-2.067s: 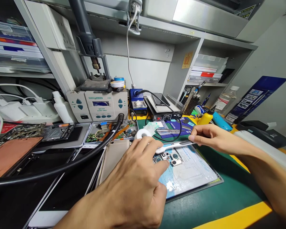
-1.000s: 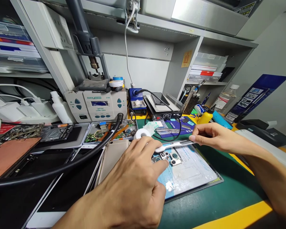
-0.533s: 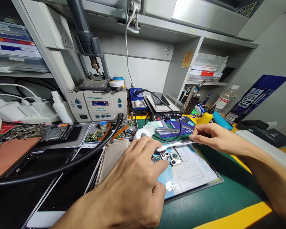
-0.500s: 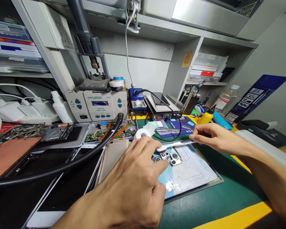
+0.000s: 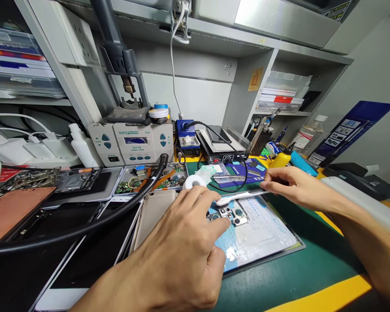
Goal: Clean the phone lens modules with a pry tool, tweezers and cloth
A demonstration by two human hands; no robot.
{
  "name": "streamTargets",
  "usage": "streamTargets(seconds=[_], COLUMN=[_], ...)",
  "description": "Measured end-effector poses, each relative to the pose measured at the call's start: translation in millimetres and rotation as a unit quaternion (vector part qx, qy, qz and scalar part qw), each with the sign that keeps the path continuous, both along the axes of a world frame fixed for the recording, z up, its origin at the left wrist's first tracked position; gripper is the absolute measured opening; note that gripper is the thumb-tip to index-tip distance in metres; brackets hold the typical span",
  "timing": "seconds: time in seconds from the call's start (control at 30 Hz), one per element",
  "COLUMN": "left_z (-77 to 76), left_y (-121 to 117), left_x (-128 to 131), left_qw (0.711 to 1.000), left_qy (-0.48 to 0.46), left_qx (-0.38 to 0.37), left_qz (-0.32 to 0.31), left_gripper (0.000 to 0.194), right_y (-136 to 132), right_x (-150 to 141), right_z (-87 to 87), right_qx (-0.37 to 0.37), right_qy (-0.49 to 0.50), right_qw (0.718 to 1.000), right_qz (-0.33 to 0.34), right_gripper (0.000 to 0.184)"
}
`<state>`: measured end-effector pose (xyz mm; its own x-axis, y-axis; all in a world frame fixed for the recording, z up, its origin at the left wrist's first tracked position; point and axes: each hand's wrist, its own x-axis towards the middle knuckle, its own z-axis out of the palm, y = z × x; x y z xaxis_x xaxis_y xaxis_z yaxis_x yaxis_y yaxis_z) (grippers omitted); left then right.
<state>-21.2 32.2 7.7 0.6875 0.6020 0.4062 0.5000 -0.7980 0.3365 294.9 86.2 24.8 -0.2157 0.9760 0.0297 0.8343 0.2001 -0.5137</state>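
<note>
My left hand (image 5: 178,247) reaches over the bench, its fingers curled and pressing on small camera modules (image 5: 229,214) that lie on a plastic-wrapped phone back cover (image 5: 263,236). My right hand (image 5: 295,186) is closed on the handle of a white brush (image 5: 238,197), held nearly level. The brush's head (image 5: 219,201) sits just above the camera modules, close to my left fingertips. A white tape roll (image 5: 195,181) lies right behind my left hand.
A hot-air rework station (image 5: 131,141) and a blue soldering stand (image 5: 186,134) stand at the back. Trays of phone parts (image 5: 149,177), phone screens (image 5: 84,255) and a black hose (image 5: 84,227) fill the left. A yellow bottle (image 5: 279,160) stands behind my right hand, on the green mat (image 5: 295,268).
Almost nothing has moved; the brush head has shifted slightly to the right over the camera modules while my left hand stays pressed in place.
</note>
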Motion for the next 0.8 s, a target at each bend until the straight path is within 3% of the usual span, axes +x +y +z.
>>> streamTargets(seconds=[0.8], left_z=[-1.1], left_y=[0.5], left_x=[-0.5], left_qw=[1.000], left_qy=[-0.001], left_qx=[0.010], left_qz=[0.006], left_gripper=[0.031], right_y=[-1.3], right_x=[-1.0], right_z=[5.8], right_qx=[-0.003], right_qy=[-0.038], right_qw=[0.999], right_qz=[-0.021], right_gripper=[0.037])
